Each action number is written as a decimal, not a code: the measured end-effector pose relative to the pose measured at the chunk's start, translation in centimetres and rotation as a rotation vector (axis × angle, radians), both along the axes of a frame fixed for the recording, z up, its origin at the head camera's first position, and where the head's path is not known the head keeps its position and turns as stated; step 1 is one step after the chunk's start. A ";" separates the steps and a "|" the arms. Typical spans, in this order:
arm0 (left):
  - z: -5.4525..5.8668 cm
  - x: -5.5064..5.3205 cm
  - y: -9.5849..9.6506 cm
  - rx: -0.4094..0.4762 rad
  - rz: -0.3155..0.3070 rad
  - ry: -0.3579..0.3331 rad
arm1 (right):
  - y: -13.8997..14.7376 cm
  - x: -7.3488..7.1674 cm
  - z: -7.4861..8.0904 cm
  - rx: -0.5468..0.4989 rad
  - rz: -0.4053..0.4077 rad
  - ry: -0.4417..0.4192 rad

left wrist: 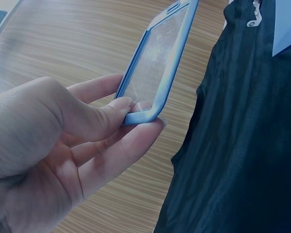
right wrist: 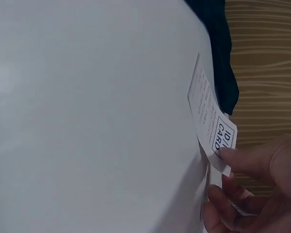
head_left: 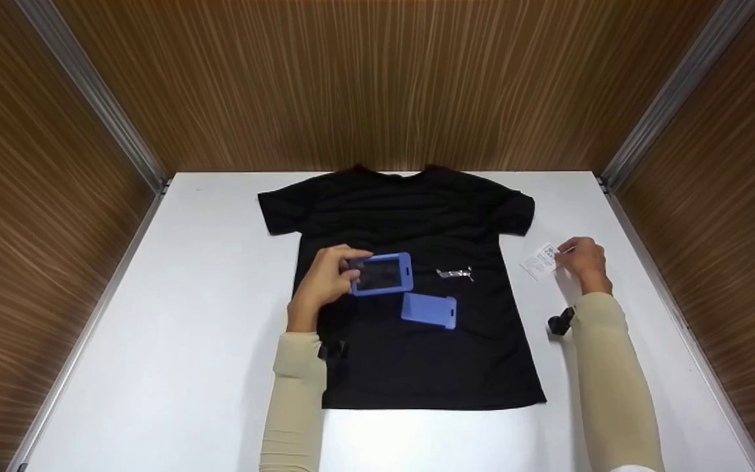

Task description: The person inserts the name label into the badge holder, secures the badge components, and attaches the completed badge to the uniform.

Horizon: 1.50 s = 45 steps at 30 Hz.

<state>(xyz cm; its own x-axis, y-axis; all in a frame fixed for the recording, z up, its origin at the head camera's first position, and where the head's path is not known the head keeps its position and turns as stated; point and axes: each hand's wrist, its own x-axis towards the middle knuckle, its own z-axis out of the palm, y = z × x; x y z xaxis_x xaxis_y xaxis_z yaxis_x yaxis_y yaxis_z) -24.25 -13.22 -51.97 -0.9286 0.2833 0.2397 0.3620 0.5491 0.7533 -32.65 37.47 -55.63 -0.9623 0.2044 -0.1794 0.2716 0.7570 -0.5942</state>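
Between thumb and fingers, my left hand [head_left: 329, 278] pinches a blue card holder frame [head_left: 407, 270] with a clear window, held by its left end above a black T-shirt [head_left: 417, 367]. A flat blue holder piece [head_left: 428, 309] lies on the shirt just below and right of it. To the right of the shirt, my right hand [head_left: 584, 262] pinches a white paper card [head_left: 539, 262] at one corner. Printed on that card [right wrist: 208, 114] are the letters "ID" and "CARD"; in the right wrist view it slants up from the white table [right wrist: 87, 121].
A small silver clip [head_left: 455, 273] lies on the shirt, right of the card holder frame. Wood-grain panels [head_left: 377, 85] rise behind and on both sides of the white table [head_left: 174, 295]. Metal rails [head_left: 89, 85] run along the panel corners.
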 end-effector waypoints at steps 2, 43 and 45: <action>0.1 0.0 0.0 -0.001 0.003 -0.002 | 0.0 0.1 0.2 -0.010 -0.007 0.019; 0.3 -0.1 0.0 -0.004 -0.013 -0.040 | -4.6 1.7 4.4 -0.347 0.166 0.178; 0.3 0.0 0.0 -0.006 -0.012 -0.036 | -5.0 1.8 4.3 -0.371 0.176 0.183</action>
<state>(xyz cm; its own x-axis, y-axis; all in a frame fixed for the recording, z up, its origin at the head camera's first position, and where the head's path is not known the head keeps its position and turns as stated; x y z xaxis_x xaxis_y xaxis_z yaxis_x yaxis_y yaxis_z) -24.29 -13.23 -51.72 -0.9332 0.2958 0.2042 0.3411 0.5492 0.7630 -30.85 32.50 -51.33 -0.9994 -0.0115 -0.0335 0.0230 0.5089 -0.8605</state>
